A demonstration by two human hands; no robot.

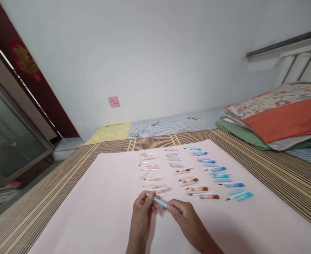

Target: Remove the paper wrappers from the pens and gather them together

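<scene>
A light blue pen (160,201) is held between my two hands, slanting down to the right, above the pale pink sheet (91,204). My left hand (144,208) pinches its upper left end between thumb and fingers. Around its lower right part the fingers of my right hand (183,217) are closed, and a bit of blue shows past them. Just beyond my hands lie rows of pen parts: pink ones (163,190), brown and tan ones (209,197), and blue ones (244,196), several with thin white refills beside them.
Under the sheet is a striped mat (73,169). Folded bedding in orange and green (285,116) is piled at the right. A patterned cloth (168,125) runs along the white wall, which bears a pink note (114,102). A glass-panelled door (9,130) stands at the left.
</scene>
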